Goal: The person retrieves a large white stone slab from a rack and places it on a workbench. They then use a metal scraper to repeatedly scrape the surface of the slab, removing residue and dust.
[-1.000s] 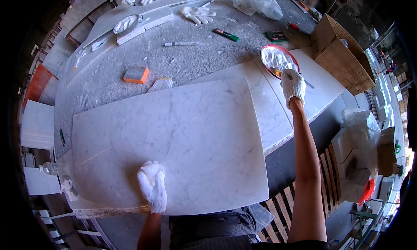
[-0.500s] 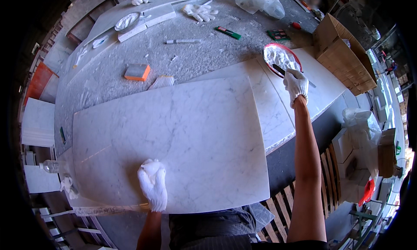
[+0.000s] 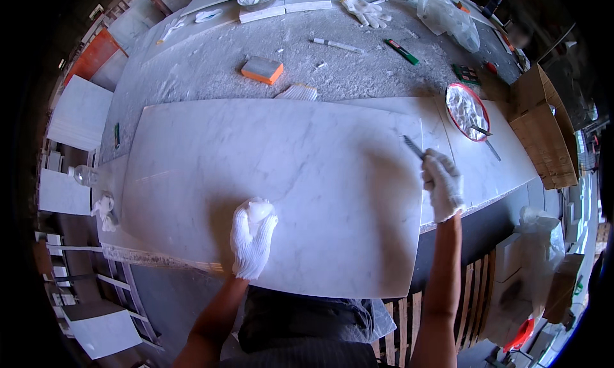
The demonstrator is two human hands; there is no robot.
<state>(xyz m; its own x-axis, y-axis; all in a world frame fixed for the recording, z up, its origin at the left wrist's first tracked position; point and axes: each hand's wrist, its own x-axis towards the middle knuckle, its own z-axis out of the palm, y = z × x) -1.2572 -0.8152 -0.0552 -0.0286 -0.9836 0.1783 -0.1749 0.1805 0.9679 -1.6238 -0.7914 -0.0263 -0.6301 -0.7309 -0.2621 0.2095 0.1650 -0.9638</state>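
Note:
A large white, grey-veined marble slab (image 3: 320, 176) lies in front of me. My left hand (image 3: 254, 240), in a white knitted glove, is closed around a smooth white lump (image 3: 259, 209) over the slab's near middle; the glove hides most of the lump. My right hand (image 3: 442, 184), gloved too, grips a narrow grey blade-like tool (image 3: 413, 146) at the slab's right edge. Its tip points up and left over the marble, and the fingers cover its other end. Beyond that hand, a red-rimmed bowl (image 3: 487, 112) holds white paste, with another tool (image 3: 481, 130) across its rim.
An orange-and-grey block (image 3: 262, 70), a marker-like stick (image 3: 338, 46), a glove (image 3: 366, 12) and a green packet (image 3: 401, 52) lie on the dusty table. A cardboard box (image 3: 543, 128) stands at the right, a plastic bottle (image 3: 84, 175) at the left. Wooden slats (image 3: 470, 304) lie below.
My right hand has drawn back from the bowl to the slab's right edge, bringing the blade-like tool. My left hand keeps hold of the white lump. The whole view has shifted.

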